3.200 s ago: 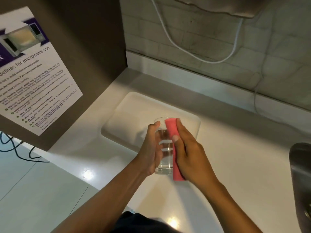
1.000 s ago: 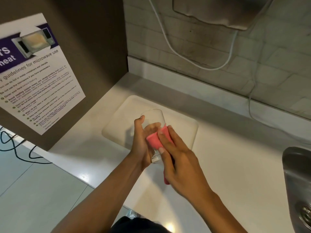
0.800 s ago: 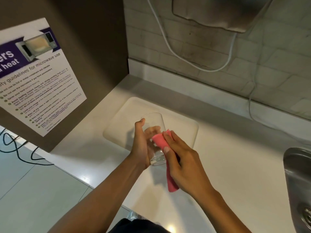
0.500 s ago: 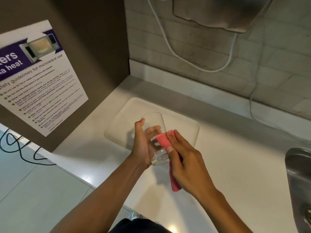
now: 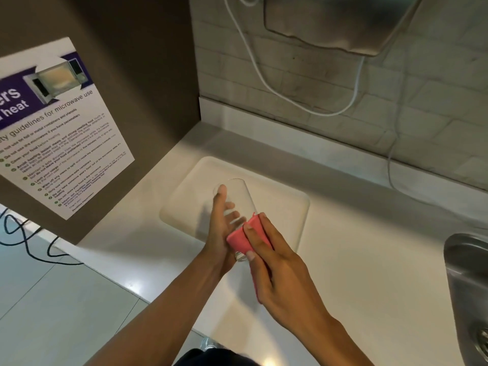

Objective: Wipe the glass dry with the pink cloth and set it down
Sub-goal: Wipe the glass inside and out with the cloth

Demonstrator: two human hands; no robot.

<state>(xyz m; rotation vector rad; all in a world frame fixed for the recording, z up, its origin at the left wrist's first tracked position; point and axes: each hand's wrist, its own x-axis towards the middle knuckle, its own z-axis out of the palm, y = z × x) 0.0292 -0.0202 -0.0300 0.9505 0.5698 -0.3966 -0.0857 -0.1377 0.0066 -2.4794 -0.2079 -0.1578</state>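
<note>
The glass [image 5: 239, 204] is held tilted above the counter [image 5: 369, 260], rim toward 11 o'clock. The left hand [image 5: 221, 228] wraps its body from 9 o'clock; the right hand [image 5: 274, 265], at 4 o'clock, presses the cloth [image 5: 244, 237] against its base.

Place: shared pantry or staff kitchenette.
Notice: printed poster [image 5: 56, 133] on a brown panel, headed guidelines for microwave use, with a microwave photo.
Worktop: pale counter [image 5: 369, 260] with a shallow recessed tray area [image 5: 184, 191].
Sink: steel basin [image 5: 467, 281] at the right edge.
Wall: grey brick-pattern tiles [image 5: 435, 107], white cable [image 5: 264, 80], metal wall-mounted unit [image 5: 340, 19].
</note>
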